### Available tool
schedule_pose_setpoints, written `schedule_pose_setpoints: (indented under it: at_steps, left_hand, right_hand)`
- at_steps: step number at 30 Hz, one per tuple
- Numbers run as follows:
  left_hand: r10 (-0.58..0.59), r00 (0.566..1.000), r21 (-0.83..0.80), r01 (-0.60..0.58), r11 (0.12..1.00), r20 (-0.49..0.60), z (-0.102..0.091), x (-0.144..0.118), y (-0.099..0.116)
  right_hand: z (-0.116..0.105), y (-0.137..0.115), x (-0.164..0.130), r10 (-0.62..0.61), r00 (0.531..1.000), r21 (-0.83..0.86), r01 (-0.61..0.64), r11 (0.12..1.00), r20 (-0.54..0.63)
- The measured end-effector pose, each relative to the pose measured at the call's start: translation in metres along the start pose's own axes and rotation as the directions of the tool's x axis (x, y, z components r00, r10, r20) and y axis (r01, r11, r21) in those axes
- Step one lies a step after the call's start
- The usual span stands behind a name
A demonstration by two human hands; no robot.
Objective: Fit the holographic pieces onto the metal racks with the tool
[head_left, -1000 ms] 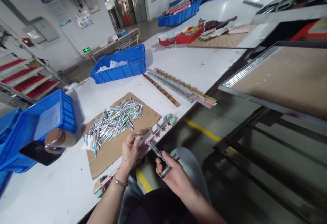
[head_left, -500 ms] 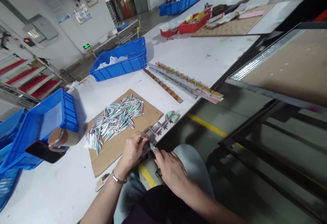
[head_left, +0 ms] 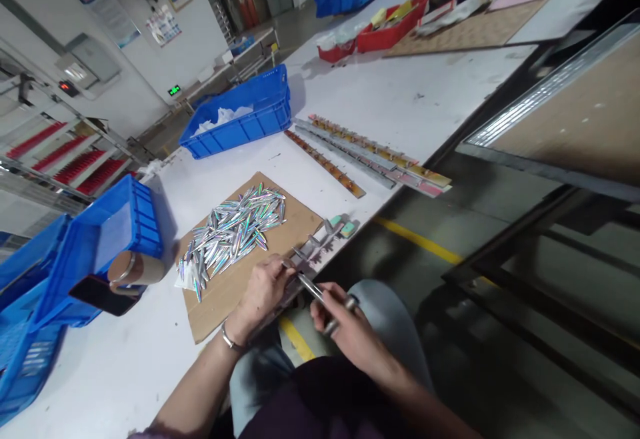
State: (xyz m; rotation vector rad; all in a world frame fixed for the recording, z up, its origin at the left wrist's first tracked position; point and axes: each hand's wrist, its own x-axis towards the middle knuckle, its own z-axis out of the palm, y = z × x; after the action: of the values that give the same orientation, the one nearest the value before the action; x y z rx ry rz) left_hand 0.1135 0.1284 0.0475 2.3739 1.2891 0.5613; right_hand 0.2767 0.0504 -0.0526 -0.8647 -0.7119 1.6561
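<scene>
— What's the biggest thing here?

— A long white table point(head_left: 380, 99) running from near left to far right. Two blue bins sit on it: one at the far side point(head_left: 240, 122) with white scraps inside, one at the near left point(head_left: 95, 252), tipped on its side.

— And in front of the person?

— A sheet of cardboard point(head_left: 235, 285) near the table's edge, with a heap of shiny rainbow-coloured slivers point(head_left: 230, 232) piled on its far half. To the right, well apart from it, lies a bundle of long strips point(head_left: 370, 155).

— Anything along the near edge?

— A narrow rack point(head_left: 320, 242) with small pegs standing up from it, just right of the cardboard.

— The hands?

— The left hand point(head_left: 263, 292) rests on the cardboard's near corner, fingers pinched together on one end of the rack. The right hand point(head_left: 345, 329) hangs just off the table edge, above the lap, clamped around a pair of metal pliers point(head_left: 320, 295). The tips point up and left, reaching the rack right beside the left fingers.

— Are the tips gripping something?

— Too small to tell.
</scene>
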Motion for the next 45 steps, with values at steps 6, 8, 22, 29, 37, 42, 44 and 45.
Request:
schedule_pose_setpoints:
  at_steps: [6, 8, 22, 29, 37, 42, 44, 45]
  left_hand:
    - [0.031, 0.998, -0.009, -0.032, 0.999, -0.055, 0.002, -0.003, -0.004]
    - [0.03, 0.998, -0.03, -0.032, 0.999, -0.058, 0.003, -0.003, -0.004]
    - [0.043, 0.982, -0.033, -0.05, 0.998, -0.185, 0.018, -0.012, -0.007]
    - [0.058, 0.97, -0.031, -0.067, 0.997, -0.236, 0.027, -0.015, -0.008]
    - [0.048, 0.972, -0.04, -0.059, 0.997, -0.232, 0.027, -0.014, -0.01]
    - [0.045, 0.972, -0.045, -0.057, 0.997, -0.232, 0.027, -0.015, -0.011]
    - [0.035, 0.975, -0.045, -0.046, 0.998, -0.22, 0.028, -0.015, -0.011]
    - [0.027, 0.977, -0.047, -0.038, 0.998, -0.214, 0.028, -0.015, -0.011]
  right_hand:
    - [-0.007, 0.002, 0.003, 0.063, 0.998, 0.067, -0.062, 0.996, -0.011]
    - [-0.012, -0.005, -0.002, -0.195, 0.981, -0.478, 0.174, 0.861, 0.006]
    - [-0.005, -0.002, -0.009, -0.464, 0.789, -0.912, 0.39, -0.127, 0.402]
    - [-0.004, -0.005, -0.01, -0.445, 0.805, -0.917, 0.383, -0.112, 0.391]
    - [-0.004, -0.004, -0.009, -0.464, 0.798, -0.918, 0.381, -0.106, 0.385]
    - [-0.007, -0.004, -0.02, -0.492, 0.776, -0.912, 0.398, -0.103, 0.394]
    - [-0.01, -0.003, -0.025, -0.485, 0.786, -0.915, 0.394, -0.086, 0.384]
    - [-0.011, -0.002, -0.026, -0.481, 0.791, -0.918, 0.389, -0.084, 0.379]
